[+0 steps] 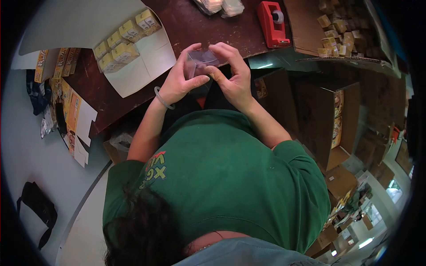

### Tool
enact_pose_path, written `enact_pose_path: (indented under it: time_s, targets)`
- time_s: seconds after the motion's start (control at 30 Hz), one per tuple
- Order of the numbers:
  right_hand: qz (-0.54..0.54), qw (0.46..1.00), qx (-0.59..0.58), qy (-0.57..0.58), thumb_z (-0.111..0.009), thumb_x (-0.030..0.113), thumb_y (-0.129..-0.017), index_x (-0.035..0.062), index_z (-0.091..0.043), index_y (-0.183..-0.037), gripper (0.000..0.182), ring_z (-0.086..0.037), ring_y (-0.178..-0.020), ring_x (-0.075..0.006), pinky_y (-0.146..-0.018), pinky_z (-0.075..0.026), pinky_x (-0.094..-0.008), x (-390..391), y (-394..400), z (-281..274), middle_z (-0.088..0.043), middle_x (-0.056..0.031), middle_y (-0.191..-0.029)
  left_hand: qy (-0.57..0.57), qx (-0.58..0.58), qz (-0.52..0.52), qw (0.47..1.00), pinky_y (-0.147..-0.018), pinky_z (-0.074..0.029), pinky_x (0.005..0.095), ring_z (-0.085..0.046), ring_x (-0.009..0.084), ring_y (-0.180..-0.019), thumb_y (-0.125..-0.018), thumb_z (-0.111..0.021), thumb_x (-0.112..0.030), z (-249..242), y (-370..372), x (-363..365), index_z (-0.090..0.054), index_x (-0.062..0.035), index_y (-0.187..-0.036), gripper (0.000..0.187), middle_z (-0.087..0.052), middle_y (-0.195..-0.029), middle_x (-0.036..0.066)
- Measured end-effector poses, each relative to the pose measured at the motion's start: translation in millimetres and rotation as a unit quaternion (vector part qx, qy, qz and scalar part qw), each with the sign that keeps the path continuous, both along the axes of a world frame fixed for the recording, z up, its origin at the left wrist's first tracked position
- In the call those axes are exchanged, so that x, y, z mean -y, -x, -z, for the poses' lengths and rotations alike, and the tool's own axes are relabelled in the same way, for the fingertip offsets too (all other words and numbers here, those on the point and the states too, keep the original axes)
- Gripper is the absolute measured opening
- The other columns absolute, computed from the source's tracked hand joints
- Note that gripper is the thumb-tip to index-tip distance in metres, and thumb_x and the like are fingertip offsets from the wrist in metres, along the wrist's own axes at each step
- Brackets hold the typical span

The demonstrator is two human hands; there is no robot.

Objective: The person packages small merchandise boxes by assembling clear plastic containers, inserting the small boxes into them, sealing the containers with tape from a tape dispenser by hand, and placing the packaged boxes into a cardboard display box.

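Note:
Between my hands, above my lap at the table's near edge, is a clear plastic box (200, 59), thin-walled and see-through, with no contents that I can make out. My left hand (178, 80), with a pale bangle at its wrist, grips the box's left side between thumb and fingers. On the other side my right hand (233, 75) curls around it, thumb pressed to the near part and fingers over the far edge. Parts of the box are hidden behind the fingers.
Small yellow boxes (120, 46) stand in rows on a white sheet (144, 73). A red tape dispenser (272, 26) sits back right, beside an open carton (304, 33) of small yellow boxes. Clear plastic pieces (212, 5) lie at the back. Printed cardboard (75, 111) is at left.

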State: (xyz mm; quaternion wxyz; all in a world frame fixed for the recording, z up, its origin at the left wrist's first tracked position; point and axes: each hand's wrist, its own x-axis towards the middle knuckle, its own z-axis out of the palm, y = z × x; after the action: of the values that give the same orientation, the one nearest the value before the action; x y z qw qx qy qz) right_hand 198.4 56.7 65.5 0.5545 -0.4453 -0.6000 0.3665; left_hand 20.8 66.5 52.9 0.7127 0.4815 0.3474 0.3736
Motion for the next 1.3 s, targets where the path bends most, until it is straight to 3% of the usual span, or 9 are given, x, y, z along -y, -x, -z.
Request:
enact_pose_path:
  time_s: [0.37, 0.47, 0.67, 0.77, 0.8, 0.87, 0.97, 1.2, 1.3]
  targets:
    - [-0.076, 0.991, 0.027, 0.109, -0.075, 0.003, -0.081, 0.0030, -0.071, -0.109, 0.028, -0.062, -0.087, -0.0173, -0.081, -0.049, -0.0281, 1.8, -28.8, -11.7, -0.066, -0.0089, -0.100, -0.232, -0.266, -0.074, 0.933, -0.088, -0.049, 0.0329, -0.063, 0.0197, -0.096, -0.072, -0.086, -0.028, -11.2, 4.0, 3.6, -0.029, -0.0098, -0.148, 0.096, -0.066, -0.102, 0.010]
    - [-0.095, 0.986, 0.136, -0.027, -0.075, 0.002, -0.081, 0.0043, -0.071, -0.109, 0.029, -0.062, -0.085, -0.0173, -0.080, -0.049, -0.0284, -3.8, -35.3, -6.3, -0.066, -0.0084, -0.096, -0.151, -0.223, -0.039, 0.962, -0.096, -0.046, 0.0328, -0.058, 0.0192, -0.109, -0.074, -0.085, -0.025, -14.8, 6.1, 3.8, -0.029, -0.0079, -0.149, 0.096, -0.059, -0.112, 0.010]
    - [-0.092, 0.990, 0.104, -0.027, -0.074, 0.003, -0.082, 0.0049, -0.066, -0.118, 0.037, -0.059, -0.095, -0.0171, -0.084, -0.048, -0.0281, -0.9, -35.9, 1.9, -0.063, -0.0079, -0.110, -0.041, -0.072, -0.033, 0.996, -0.091, -0.047, 0.0297, -0.061, 0.0166, -0.097, -0.078, -0.083, -0.028, -2.6, -0.2, 4.8, -0.027, -0.0091, -0.149, 0.092, -0.059, -0.109, 0.008]
    - [-0.179, 0.948, -0.159, 0.209, -0.072, 0.010, -0.087, 0.0027, -0.040, -0.144, 0.066, -0.056, -0.110, -0.0155, -0.095, -0.046, -0.0300, 1.9, -24.7, 15.3, -0.057, -0.0083, -0.125, 0.045, 0.102, -0.002, 0.994, -0.095, -0.047, 0.0319, -0.058, 0.0179, -0.108, -0.084, -0.078, -0.028, 1.4, -14.9, 1.5, -0.025, -0.0060, -0.150, 0.087, -0.054, -0.121, 0.011]
    - [-0.156, 0.945, -0.172, 0.231, -0.075, 0.011, -0.085, 0.0033, -0.043, -0.142, 0.066, -0.055, -0.113, -0.0159, -0.097, -0.045, -0.0303, 0.2, -23.9, 13.2, -0.058, -0.0078, -0.123, 0.000, 0.037, -0.033, 0.999, -0.095, -0.047, 0.0326, -0.057, 0.0187, -0.109, -0.086, -0.076, -0.027, 8.5, -19.5, -0.2, -0.024, -0.0058, -0.150, 0.085, -0.053, -0.124, 0.012]
    - [-0.025, 0.998, 0.028, 0.047, -0.080, 0.012, -0.077, 0.0050, -0.049, -0.138, 0.069, -0.062, -0.100, -0.0216, -0.089, -0.050, -0.0329, -12.3, -33.2, 1.2, -0.062, -0.0110, -0.117, -0.130, -0.081, -0.121, 0.981, -0.093, -0.048, 0.0327, -0.057, 0.0193, -0.111, -0.090, -0.072, -0.023, 17.2, -33.4, -4.0, -0.024, -0.0066, -0.151, 0.079, -0.047, -0.132, 0.012]
    - [-0.006, 0.953, 0.268, -0.139, -0.079, 0.008, -0.067, 0.0096, -0.052, -0.134, 0.072, -0.057, -0.104, -0.0287, -0.090, -0.046, -0.0397, -29.7, -52.1, -23.9, -0.060, -0.0106, -0.115, -0.106, -0.051, -0.110, 0.987, -0.089, -0.049, 0.0284, -0.056, 0.0149, -0.106, -0.098, -0.060, -0.018, -3.8, -36.8, -15.6, -0.032, -0.0089, -0.150, 0.059, -0.050, -0.129, 0.008]
    - [-0.131, 0.894, 0.374, -0.208, -0.077, 0.018, -0.072, 0.0126, -0.060, -0.119, 0.050, -0.052, -0.114, -0.0271, -0.102, -0.037, -0.0429, -63.1, -55.4, -11.0, -0.058, -0.0059, -0.118, 0.161, 0.179, -0.156, 0.958, -0.086, -0.051, 0.0312, -0.058, 0.0141, -0.105, -0.104, -0.045, -0.023, 44.7, -58.5, -39.7, -0.056, -0.0086, -0.115, 0.021, -0.059, -0.112, 0.005]
    - [-0.028, 0.911, 0.351, -0.214, -0.075, 0.023, -0.080, 0.0127, -0.066, -0.111, 0.034, -0.057, -0.112, -0.0292, -0.098, -0.042, -0.0426, -110.5, -88.0, -26.7, -0.063, -0.0083, -0.117, 0.102, 0.145, -0.185, 0.967, -0.079, -0.053, 0.0309, -0.059, 0.0153, -0.096, -0.102, -0.045, -0.024, 71.5, -57.1, -41.0, -0.056, -0.0074, -0.110, 0.021, -0.058, -0.105, 0.004]
